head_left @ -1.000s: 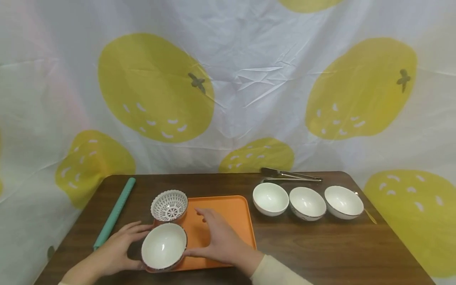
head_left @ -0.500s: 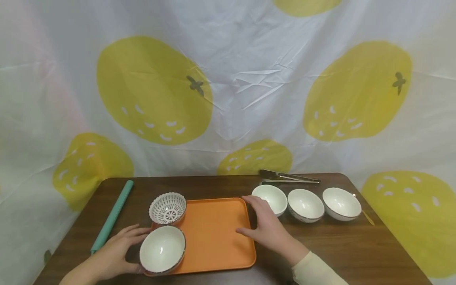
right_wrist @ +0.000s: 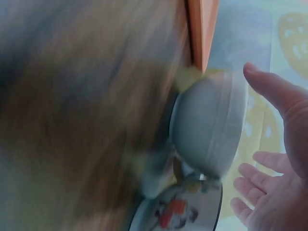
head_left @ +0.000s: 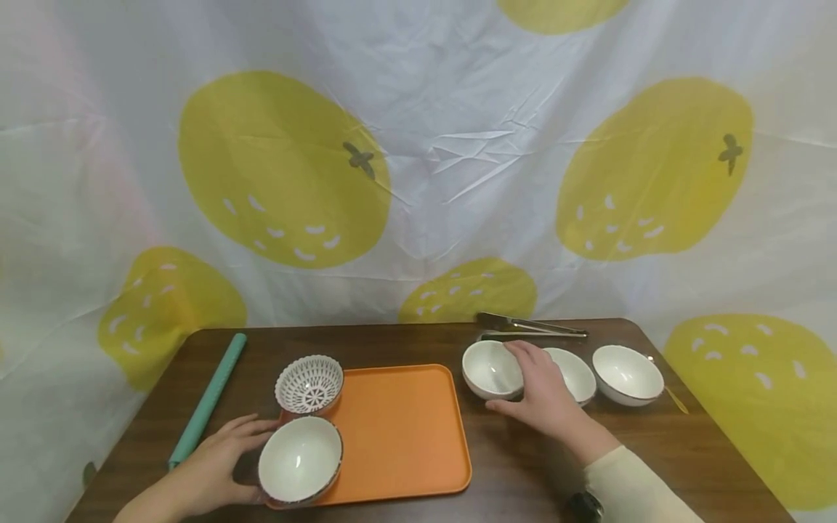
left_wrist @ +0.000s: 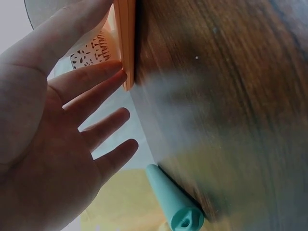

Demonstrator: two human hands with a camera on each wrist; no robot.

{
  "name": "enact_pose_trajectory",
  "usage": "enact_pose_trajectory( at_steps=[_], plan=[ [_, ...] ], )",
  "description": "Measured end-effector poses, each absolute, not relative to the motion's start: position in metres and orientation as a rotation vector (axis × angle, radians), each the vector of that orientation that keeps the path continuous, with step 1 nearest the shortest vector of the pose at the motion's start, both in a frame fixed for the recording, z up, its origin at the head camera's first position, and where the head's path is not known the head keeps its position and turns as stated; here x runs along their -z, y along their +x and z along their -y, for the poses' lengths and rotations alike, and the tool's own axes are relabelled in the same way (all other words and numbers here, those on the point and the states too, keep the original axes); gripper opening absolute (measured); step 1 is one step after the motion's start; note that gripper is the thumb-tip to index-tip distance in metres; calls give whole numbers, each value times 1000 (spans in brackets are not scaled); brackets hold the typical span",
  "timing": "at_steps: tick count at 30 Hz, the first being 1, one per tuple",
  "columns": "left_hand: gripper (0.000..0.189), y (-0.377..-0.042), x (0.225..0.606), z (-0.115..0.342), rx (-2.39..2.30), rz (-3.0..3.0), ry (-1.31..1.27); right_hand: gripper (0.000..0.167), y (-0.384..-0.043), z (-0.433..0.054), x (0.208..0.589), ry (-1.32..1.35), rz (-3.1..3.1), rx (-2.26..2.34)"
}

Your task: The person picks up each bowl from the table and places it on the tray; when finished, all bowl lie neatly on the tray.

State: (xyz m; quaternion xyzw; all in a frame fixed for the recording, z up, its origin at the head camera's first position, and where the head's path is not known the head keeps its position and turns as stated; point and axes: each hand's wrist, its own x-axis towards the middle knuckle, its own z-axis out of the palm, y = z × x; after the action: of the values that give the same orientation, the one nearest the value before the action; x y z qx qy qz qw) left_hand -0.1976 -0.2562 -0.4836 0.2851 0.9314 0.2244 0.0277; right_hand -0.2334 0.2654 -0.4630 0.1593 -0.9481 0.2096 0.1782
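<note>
My left hand (head_left: 219,465) is beside a white bowl (head_left: 299,459) at the tray's left front corner, fingers spread and fairly straight. Its fingertips reach the edge of the orange tray (left_wrist: 126,43) in the left wrist view. Behind that bowl sits a scalloped bowl (head_left: 309,383) with a black pattern inside. My right hand (head_left: 546,392) hovers at the right side of a plain white bowl (head_left: 490,369), thumb and fingers apart. In the right wrist view the thumb overlaps the rim of this bowl (right_wrist: 207,125). The hand partly covers the middle bowl (head_left: 574,374) of the row.
A third white bowl (head_left: 628,374) ends the row on the right, with a gold-handled utensil (head_left: 676,399) next to it. Metal tongs (head_left: 530,325) lie behind the row. A teal roll (head_left: 208,399) lies along the table's left side. A lemon-print cloth (head_left: 425,181) hangs behind the table.
My right hand has moved from beside the tray's left front bowl, across the tray, to the plain white bowl on the right. The left hand has stayed in place.
</note>
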Motion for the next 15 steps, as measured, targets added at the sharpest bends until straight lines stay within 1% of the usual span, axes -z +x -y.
enact_pose_trajectory(
  at_steps=[7,15],
  plan=[
    [86,-198,480,254,-678,-2864,863,113,-246,-282,462,486,2742,-403],
    [85,-197,480,254,-673,-2863,864,111,-261,-283,460,490,2759,-350]
  ],
)
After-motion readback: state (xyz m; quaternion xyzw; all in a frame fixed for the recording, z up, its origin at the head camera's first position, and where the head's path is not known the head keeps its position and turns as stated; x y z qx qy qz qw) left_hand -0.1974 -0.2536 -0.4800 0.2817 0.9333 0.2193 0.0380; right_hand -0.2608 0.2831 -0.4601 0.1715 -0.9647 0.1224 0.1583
